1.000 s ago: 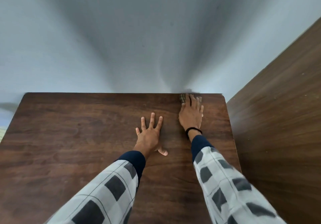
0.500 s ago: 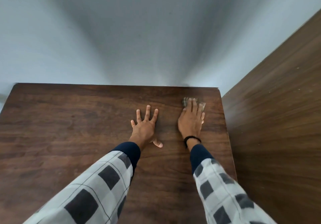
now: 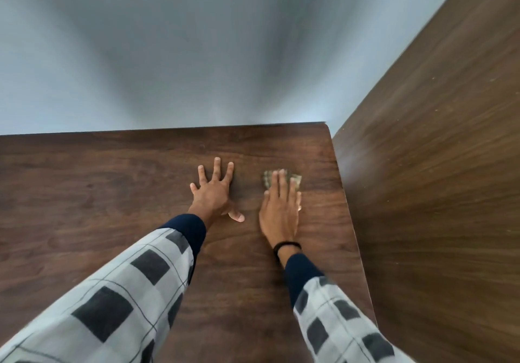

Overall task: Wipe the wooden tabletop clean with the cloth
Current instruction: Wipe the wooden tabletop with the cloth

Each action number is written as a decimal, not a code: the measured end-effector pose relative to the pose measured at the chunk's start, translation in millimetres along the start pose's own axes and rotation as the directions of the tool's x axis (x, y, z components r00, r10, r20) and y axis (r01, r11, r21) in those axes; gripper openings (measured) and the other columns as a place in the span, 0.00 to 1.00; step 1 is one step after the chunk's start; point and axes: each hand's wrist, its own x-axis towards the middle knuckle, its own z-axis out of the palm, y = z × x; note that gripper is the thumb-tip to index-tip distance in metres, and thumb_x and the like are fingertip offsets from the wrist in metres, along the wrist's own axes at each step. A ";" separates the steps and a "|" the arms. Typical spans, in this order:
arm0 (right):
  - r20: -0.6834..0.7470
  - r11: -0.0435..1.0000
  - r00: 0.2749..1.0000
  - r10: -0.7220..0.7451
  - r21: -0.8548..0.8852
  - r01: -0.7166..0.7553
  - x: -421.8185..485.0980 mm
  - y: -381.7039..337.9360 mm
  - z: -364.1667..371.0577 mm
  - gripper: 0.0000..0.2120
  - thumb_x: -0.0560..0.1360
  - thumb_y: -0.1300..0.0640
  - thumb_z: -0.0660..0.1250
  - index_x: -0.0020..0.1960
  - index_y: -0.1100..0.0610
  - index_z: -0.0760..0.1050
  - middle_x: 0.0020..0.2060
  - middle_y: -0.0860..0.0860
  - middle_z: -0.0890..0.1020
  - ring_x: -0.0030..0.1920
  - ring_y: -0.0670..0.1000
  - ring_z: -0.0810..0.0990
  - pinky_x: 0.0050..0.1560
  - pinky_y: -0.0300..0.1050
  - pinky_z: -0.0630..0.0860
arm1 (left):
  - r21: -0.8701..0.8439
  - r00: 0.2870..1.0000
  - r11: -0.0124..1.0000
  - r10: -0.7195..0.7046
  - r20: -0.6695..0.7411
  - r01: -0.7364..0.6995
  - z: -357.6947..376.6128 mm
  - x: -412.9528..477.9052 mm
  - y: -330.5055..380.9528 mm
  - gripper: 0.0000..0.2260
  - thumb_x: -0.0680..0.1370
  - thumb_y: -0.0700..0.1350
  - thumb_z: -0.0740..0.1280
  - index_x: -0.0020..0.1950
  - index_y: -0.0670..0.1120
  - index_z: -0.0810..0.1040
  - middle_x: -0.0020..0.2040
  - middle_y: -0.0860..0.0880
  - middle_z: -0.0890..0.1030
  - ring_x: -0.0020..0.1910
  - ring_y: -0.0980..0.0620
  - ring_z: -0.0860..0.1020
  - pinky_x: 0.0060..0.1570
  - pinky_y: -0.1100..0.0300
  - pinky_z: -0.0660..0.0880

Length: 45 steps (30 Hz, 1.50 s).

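I see the right hand (image 3: 280, 210) flat on the cloth (image 3: 296, 181), fingers straight, pressing it onto the table (image 3: 84, 208) near the right edge. Only the cloth's far end shows past the fingertips. A second ago it sat hard against the far edge by the far right corner; now it has come back toward me, clear of that edge. The left hand (image 3: 213, 193) stays splayed palm down, holding nothing, just left of the right one and not touching it

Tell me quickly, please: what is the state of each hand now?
Left hand: open, fingers spread flat on the wooden tabletop.
Right hand: open, straight fingers pressing the cloth down.
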 end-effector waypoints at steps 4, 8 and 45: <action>0.088 0.984 0.980 -0.178 -0.003 0.179 12.0 6.0 -0.5 0.25 0.84 0.51 0.50 0.81 0.52 0.57 0.80 0.49 0.59 0.80 0.55 0.57 0.77 0.61 0.58 | 0.006 1.000 1.000 0.016 -0.008 -0.016 -0.2 -1.8 -1.2 0.68 0.59 0.60 0.82 0.79 0.58 0.33 0.78 0.52 0.27 0.77 0.34 0.32 0.71 0.29 0.46; 0.031 0.995 0.994 0.101 -0.016 -0.100 24.2 42.7 -15.1 0.26 0.85 0.52 0.53 0.82 0.53 0.54 0.81 0.50 0.56 0.80 0.57 0.53 0.78 0.62 0.55 | 0.016 1.000 1.000 0.024 -0.020 -0.023 2.8 -5.1 -0.7 0.67 0.58 0.61 0.82 0.80 0.58 0.34 0.78 0.52 0.28 0.77 0.34 0.33 0.71 0.28 0.47; 0.018 0.989 0.989 0.147 0.023 -0.147 -122.6 40.7 -17.3 0.25 0.86 0.52 0.51 0.81 0.54 0.55 0.81 0.50 0.57 0.81 0.56 0.53 0.79 0.59 0.53 | 0.063 0.999 0.998 0.033 -0.011 -0.032 -2.3 -4.9 -9.4 0.67 0.58 0.63 0.82 0.80 0.58 0.36 0.80 0.51 0.31 0.77 0.34 0.34 0.72 0.28 0.49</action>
